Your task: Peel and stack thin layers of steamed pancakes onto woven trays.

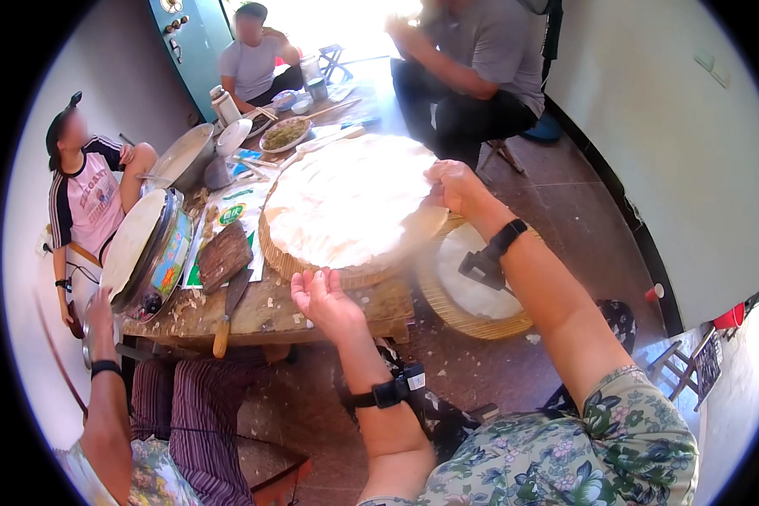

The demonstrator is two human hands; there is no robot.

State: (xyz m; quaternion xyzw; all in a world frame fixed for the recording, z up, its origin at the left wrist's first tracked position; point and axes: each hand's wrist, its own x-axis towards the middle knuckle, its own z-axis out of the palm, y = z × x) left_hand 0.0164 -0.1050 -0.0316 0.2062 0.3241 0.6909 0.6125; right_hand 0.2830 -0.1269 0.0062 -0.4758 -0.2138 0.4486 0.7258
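A large thin round flatbread lies over a round woven straw tray on the wooden table. My left hand pinches the flatbread's near edge between thumb and fingers. At the right side of the same sheet, my right hand grips its edge with bent fingers. Below the table edge, to the right, a second straw tray holds another pale round flatbread. Strong light washes out much of the upper sheet's surface.
A round electric griddle bearing a pale sheet stands left, beside a co-worker's hand. A dark block, a wooden-handled scraper, a large metal bowl and a plate of food share the table. Several people sit around.
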